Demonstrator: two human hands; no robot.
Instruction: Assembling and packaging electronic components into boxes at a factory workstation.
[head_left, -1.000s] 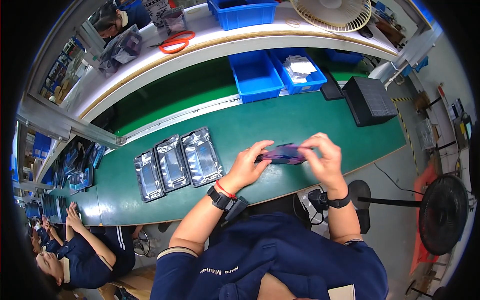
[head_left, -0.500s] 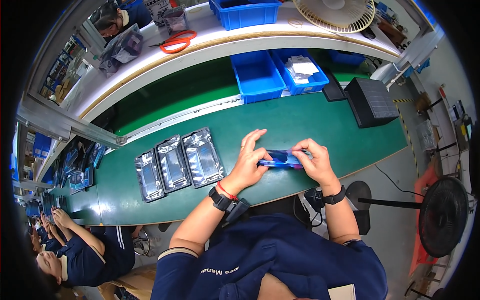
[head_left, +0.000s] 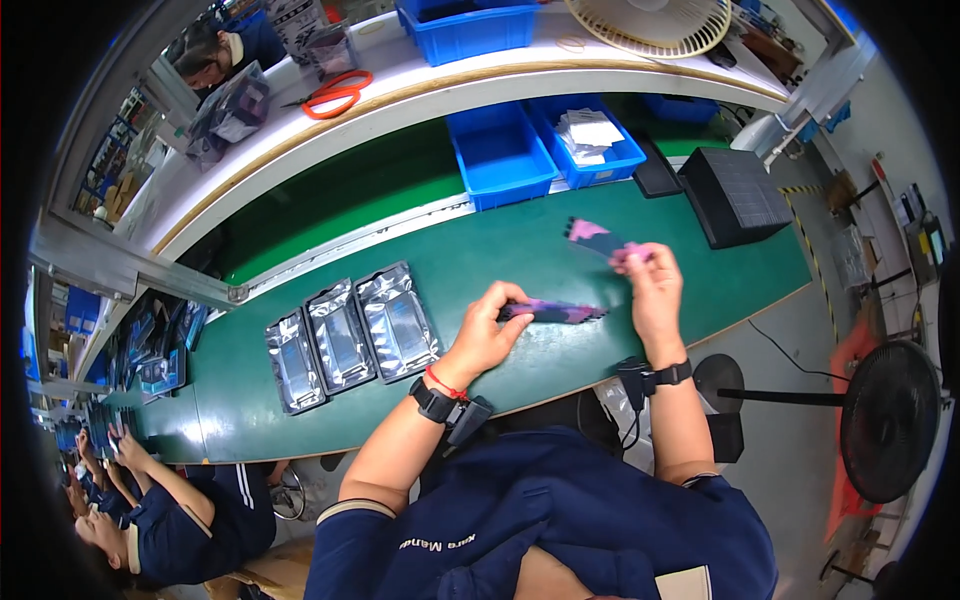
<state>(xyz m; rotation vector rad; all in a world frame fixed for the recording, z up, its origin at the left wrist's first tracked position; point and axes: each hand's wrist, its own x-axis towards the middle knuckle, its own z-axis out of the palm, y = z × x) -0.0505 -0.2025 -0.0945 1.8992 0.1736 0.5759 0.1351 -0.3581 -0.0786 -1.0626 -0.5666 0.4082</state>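
Observation:
My left hand (head_left: 487, 335) is closed on the near end of a thin stack of dark purple-and-black flat strips (head_left: 555, 312), low over the green bench. Pinched by one end in my right hand (head_left: 656, 300) is a single flat strip (head_left: 596, 239), pink at its ends and dark in the middle, raised apart from the stack and slightly blurred. What the strips are I cannot tell. To the left of my left hand, three shiny black-and-silver pouches lie side by side: a left one (head_left: 294, 362), a middle one (head_left: 340, 336) and a right one (head_left: 398, 322).
At the back edge stand an empty blue bin (head_left: 500, 160) and a blue bin with white packets (head_left: 588, 135). A black box (head_left: 735, 198) sits at the back right. Orange-handled scissors (head_left: 338, 95) lie on the shelf above. Co-workers sit at the far left; a black fan (head_left: 890, 422) stands right.
My right hand has drawn one strip off the stack and moved it up and away to the right. My left hand has kept the others, its fingers now closed more tightly.

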